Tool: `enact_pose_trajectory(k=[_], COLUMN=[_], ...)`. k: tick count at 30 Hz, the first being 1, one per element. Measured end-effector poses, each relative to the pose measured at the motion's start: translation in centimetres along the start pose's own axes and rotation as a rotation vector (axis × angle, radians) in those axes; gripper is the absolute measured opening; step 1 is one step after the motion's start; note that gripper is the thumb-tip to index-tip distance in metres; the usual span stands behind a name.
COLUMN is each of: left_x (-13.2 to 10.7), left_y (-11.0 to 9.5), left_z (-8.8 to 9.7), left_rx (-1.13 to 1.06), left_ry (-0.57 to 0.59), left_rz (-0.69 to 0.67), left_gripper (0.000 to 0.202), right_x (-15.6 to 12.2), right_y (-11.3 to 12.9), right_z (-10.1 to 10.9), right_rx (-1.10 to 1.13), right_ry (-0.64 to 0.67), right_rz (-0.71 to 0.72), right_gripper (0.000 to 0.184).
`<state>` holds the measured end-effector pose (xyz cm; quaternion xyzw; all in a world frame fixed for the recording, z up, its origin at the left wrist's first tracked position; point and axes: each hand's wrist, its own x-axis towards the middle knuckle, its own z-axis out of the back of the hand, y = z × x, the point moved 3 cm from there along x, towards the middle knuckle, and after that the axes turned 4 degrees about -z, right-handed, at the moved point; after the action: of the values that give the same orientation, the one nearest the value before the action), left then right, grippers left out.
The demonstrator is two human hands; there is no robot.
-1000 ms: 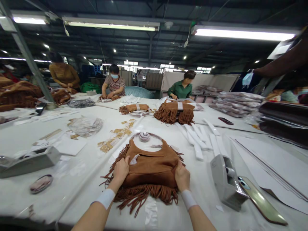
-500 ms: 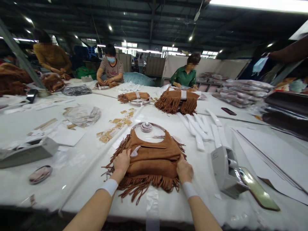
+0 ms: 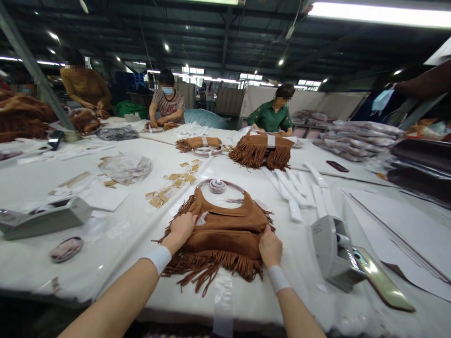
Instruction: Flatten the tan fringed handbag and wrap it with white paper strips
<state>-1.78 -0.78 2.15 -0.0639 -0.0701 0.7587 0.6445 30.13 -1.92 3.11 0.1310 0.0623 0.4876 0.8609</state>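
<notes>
A brown suede handbag (image 3: 225, 241) with long fringe lies on the white-covered table in front of me, its wrapped strap (image 3: 230, 182) arched away from me. My left hand (image 3: 181, 230) has its fingers closed on the bag's left side, beside a small wrapped zipper pull (image 3: 202, 218). On the right side of the bag, my right hand (image 3: 270, 245) grips the edge, fingertips partly hidden behind it. Both wrists wear white bands. A coiled wrapped strip (image 3: 217, 186) rests inside the strap's loop.
Tape dispensers stand at right (image 3: 336, 253) and left (image 3: 49, 218). A phone (image 3: 385, 281) leans by the right one. White strips (image 3: 291, 195), tan tags (image 3: 172, 183) and a fringed bag stack (image 3: 262, 149) lie beyond. Several co-workers handle things across the table.
My left hand has shifted slightly up along the bag's left side. My right hand keeps its hold, and the bag stays nearly in place. The camera view has moved a little.
</notes>
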Motion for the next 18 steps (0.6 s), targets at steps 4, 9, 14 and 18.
enact_pose_trajectory(k=[4, 9, 14, 18], left_x=[-0.2, -0.5, -0.6, -0.4], left_y=[0.6, 0.3, 0.2, 0.5], left_z=[-0.8, -2.0, -1.8, -2.3], left_rx=[0.024, 0.047, 0.04, 0.036], left_ry=[-0.008, -0.03, -0.055, -0.056], left_rz=[0.027, 0.053, 0.049, 0.027], left_gripper=[0.051, 0.054, 0.05, 0.052], right_x=[0.2, 0.8, 1.2, 1.4], right_y=[-0.4, -0.6, -0.6, -1.1], right_z=[-1.0, -2.0, -1.9, -2.4], right_rx=[-0.044, -0.115, -0.124, -0.14], right_ry=[-0.021, -0.048, -0.06, -0.069], right_rz=[0.026, 0.011, 0.065, 0.087], right_gripper=[0.059, 0.059, 0.05, 0.046])
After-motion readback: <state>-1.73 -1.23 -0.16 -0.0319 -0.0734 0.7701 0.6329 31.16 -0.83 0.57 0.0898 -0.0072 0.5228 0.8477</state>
